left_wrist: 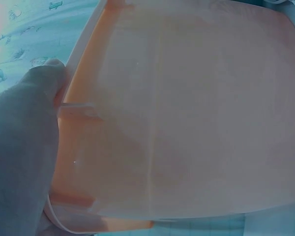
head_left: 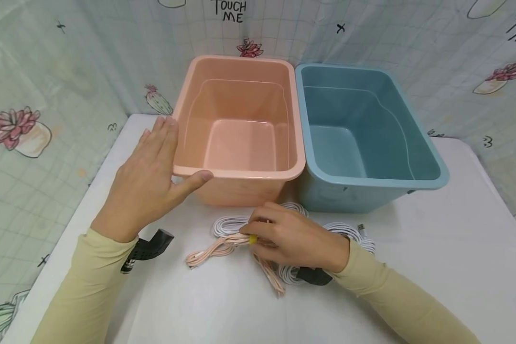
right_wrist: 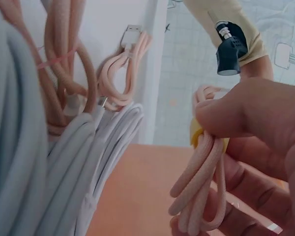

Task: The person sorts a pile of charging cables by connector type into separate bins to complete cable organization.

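My right hand (head_left: 294, 234) pinches a coiled pink cable (right_wrist: 199, 172) by its yellow tie (right_wrist: 196, 132), thumb on one side and fingers on the other. Beneath and around this hand lie more coiled cables: a white cable (head_left: 230, 226) to its left, another white cable (head_left: 348, 229) by the wrist, and a pink cable (right_wrist: 120, 73) with a USB plug. My left hand (head_left: 144, 184) rests on the pink bin (head_left: 241, 175) at its front left corner, fingers straight along the left rim and thumb on the front rim. The bin's inside shows no contents.
Against the pink bin's right side stands a blue bin (head_left: 378, 182), with nothing visible inside. Both stand at the back of a white table (head_left: 206, 306), before a patterned cloth (head_left: 112, 48). A black wrist device (head_left: 152, 246) sits under the left wrist.
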Demonstrator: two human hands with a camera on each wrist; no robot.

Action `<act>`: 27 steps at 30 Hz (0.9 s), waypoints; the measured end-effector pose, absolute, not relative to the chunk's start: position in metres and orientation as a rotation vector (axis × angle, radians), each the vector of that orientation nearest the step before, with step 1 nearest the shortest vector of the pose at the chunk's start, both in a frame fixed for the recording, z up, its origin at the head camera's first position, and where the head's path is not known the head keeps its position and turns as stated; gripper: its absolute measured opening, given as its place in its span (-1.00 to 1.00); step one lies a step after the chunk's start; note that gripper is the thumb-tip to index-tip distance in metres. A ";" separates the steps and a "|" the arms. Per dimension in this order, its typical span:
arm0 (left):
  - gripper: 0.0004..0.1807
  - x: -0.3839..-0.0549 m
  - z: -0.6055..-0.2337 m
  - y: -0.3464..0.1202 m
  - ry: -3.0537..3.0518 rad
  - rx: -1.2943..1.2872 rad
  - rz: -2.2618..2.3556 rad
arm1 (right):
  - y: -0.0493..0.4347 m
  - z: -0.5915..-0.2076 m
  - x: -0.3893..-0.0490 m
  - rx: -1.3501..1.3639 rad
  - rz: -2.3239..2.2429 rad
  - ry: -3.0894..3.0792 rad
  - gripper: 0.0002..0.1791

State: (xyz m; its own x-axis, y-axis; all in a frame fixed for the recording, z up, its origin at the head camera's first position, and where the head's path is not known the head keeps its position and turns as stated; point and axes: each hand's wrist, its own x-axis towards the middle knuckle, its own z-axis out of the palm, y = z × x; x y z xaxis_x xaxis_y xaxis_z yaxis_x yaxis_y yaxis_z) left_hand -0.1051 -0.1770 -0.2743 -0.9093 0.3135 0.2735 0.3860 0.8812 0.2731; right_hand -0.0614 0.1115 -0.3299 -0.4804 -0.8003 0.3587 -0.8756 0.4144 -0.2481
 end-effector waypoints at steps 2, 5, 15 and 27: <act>0.17 -0.106 -0.274 -0.176 -2.835 -0.529 -0.473 | 0.113 -0.330 -0.062 1.498 0.632 -2.479 -0.78; 0.17 -0.106 -0.274 -0.175 -2.841 -0.530 -0.473 | 0.116 -0.330 -0.063 1.513 0.648 -2.476 -0.77; 0.17 -0.105 -0.274 -0.177 -2.823 -0.529 -0.471 | 0.127 -0.315 -0.070 1.532 0.681 -2.361 -0.72; 0.18 -0.105 -0.274 -0.176 -2.836 -0.520 -0.479 | 0.140 -0.289 -0.076 1.567 0.717 -2.300 -0.72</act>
State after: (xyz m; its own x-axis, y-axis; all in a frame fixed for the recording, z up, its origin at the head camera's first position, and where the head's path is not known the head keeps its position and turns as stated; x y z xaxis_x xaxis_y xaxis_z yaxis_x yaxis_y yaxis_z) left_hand -0.1049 -0.1758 -0.2738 -0.9137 0.3055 0.2681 0.3765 0.8845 0.2755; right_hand -0.0764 0.1404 -0.2887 -0.3803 -0.7912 0.4789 -0.9232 0.2937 -0.2479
